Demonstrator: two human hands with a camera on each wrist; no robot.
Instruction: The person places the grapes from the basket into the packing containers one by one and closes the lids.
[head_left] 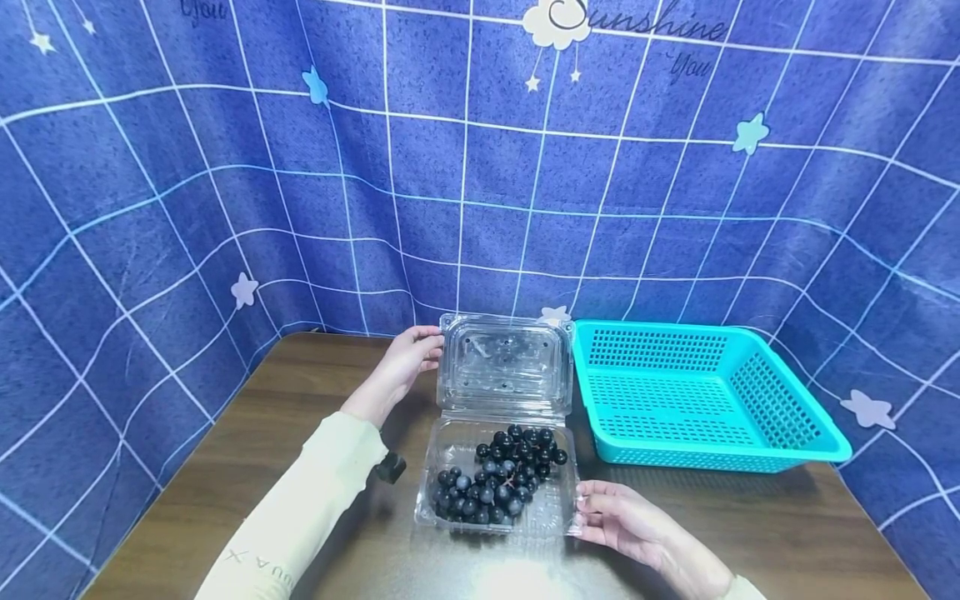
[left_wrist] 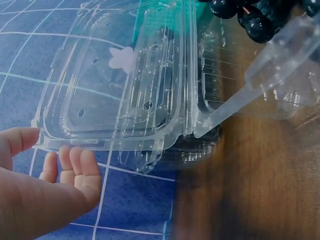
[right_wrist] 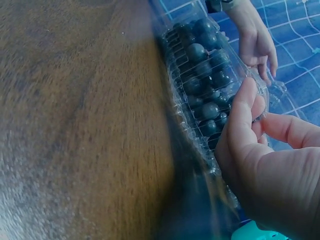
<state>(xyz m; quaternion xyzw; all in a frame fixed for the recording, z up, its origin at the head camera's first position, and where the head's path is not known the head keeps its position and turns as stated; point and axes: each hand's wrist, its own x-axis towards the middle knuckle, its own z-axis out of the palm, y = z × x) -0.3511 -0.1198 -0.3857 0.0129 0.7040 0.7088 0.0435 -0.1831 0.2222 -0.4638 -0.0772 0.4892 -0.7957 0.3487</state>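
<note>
A clear plastic clamshell container (head_left: 551, 517) lies on the table with its hinged lid (head_left: 504, 367) raised at the back. Dark grapes (head_left: 498, 479) on stems fill part of the base. My left hand (head_left: 412, 354) holds the lid by its outer left corner; in the left wrist view the left hand (left_wrist: 55, 185) has its thumb and curved fingers around that corner. At the base's front right corner, my right hand (head_left: 622, 521) pinches the rim. The right wrist view shows the right hand (right_wrist: 260, 135) with thumb and fingers on the plastic edge, grapes behind the clear wall.
A turquoise plastic basket (head_left: 712, 454) stands right of the container, close beside the lid. Behind the wooden table (head_left: 300, 400) hangs a blue gridded cloth (head_left: 495, 208) with stars. A black device (head_left: 390, 467) sits at the left wrist.
</note>
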